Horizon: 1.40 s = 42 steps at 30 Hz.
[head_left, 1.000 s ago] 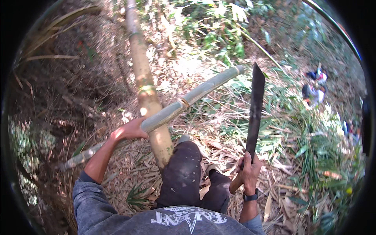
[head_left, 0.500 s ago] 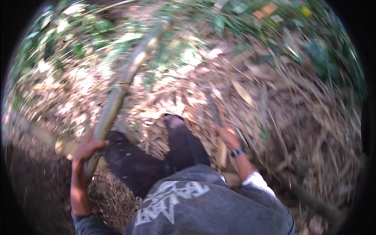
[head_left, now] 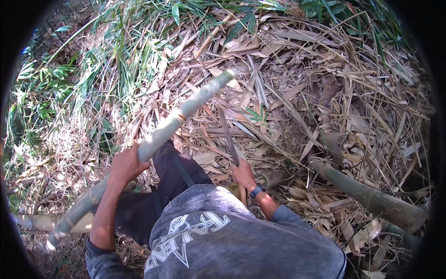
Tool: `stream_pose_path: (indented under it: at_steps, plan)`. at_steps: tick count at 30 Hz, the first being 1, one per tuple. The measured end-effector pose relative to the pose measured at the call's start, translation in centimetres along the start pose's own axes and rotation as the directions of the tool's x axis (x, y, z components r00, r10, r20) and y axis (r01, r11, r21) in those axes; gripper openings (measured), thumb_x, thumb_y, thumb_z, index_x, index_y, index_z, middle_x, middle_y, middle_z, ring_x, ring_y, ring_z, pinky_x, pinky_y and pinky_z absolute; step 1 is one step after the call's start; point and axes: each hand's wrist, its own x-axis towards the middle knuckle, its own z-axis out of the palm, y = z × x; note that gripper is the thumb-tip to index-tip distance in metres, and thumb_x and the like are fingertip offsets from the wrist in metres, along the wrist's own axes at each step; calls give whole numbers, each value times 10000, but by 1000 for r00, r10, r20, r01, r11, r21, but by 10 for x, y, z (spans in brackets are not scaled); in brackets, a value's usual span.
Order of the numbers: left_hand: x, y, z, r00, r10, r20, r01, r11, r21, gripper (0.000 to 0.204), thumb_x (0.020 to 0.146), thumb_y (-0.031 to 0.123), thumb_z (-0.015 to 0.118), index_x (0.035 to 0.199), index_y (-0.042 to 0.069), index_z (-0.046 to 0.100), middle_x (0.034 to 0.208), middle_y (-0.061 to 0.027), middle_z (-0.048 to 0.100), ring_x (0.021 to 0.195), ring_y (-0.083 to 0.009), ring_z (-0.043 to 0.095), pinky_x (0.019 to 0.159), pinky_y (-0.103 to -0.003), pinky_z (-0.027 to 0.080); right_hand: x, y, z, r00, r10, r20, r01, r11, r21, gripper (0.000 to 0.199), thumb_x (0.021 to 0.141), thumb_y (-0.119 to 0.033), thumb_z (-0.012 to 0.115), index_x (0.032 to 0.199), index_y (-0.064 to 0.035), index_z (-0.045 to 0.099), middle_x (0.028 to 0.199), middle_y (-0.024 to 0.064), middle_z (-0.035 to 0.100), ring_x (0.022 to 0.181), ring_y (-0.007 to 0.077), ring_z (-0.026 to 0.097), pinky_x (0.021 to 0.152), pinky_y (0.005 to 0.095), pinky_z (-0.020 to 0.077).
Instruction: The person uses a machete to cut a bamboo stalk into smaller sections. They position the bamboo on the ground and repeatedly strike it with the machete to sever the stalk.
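My left hand (head_left: 126,165) is wrapped round a green bamboo pole (head_left: 202,97) with a pale ring at one joint. The pole slants across my left leg, from the lower left up to a cut end ahead of me near the middle. My right hand (head_left: 244,174), with a dark watch at the wrist, is closed on the handle of a machete (head_left: 227,135). Its narrow dark blade points forward and slightly left, apart from the pole. Part of the handle shows below my fist.
A thick cut bamboo log (head_left: 371,200) lies at the right. Another bamboo pole (head_left: 42,222) lies at the lower left, crossing under the held one. Dry bamboo leaves (head_left: 288,56) cover the ground, with green leafy stems (head_left: 130,51) at the far left.
The pole has swung rightward and tilted lower, its far cut end now nearer the machete. Both hands keep their grips. The view has shifted, showing more of the right side.
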Motion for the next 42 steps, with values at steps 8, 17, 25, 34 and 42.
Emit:
stream_pose_path:
  at_steps: [8, 17, 25, 34, 42]
  plan:
    - [100, 70, 60, 913, 338, -228, -279, 926, 254, 488, 758, 292, 752, 1104, 37, 523, 900, -159, 668, 818, -316, 694, 665, -445, 570, -47, 9, -20, 954, 276, -112, -259, 955, 146, 271, 920, -215, 491, 1016, 26, 569, 873, 309, 624, 869, 481, 604, 733, 537, 453]
    - [148, 114, 67, 938, 308, -158, -276, 941, 197, 578, 731, 354, 797, 1120, 39, 509, 935, -145, 672, 869, -318, 685, 710, -432, 565, -77, 1, -33, 954, 206, -219, -169, 970, 177, 241, 951, -209, 480, 1037, 7, 544, 799, 315, 601, 788, 499, 592, 645, 539, 436]
    - [155, 101, 97, 932, 344, -117, -317, 927, 200, 628, 673, 337, 815, 1085, -3, 486, 903, -195, 652, 867, -329, 680, 737, -425, 558, -47, -23, -53, 972, -6, -234, 33, 993, 113, 191, 958, -168, 521, 1018, 11, 554, 721, 279, 599, 683, 468, 602, 549, 498, 436]
    - [142, 115, 113, 874, 386, -296, -312, 912, 268, 291, 848, 124, 597, 1112, 45, 506, 921, -151, 626, 857, -283, 663, 722, -386, 507, 62, -41, -78, 924, -319, -213, 287, 943, -169, 144, 930, -99, 558, 1001, 27, 550, 679, 256, 606, 652, 448, 618, 521, 493, 461]
    - [132, 110, 117, 921, 263, -288, -178, 940, 291, 266, 897, 154, 539, 1152, 88, 499, 936, -136, 615, 896, -255, 651, 741, -382, 492, 52, -119, -92, 816, -289, -500, 394, 912, 117, 162, 933, -97, 574, 1033, 29, 586, 705, 235, 617, 660, 395, 649, 536, 438, 486]
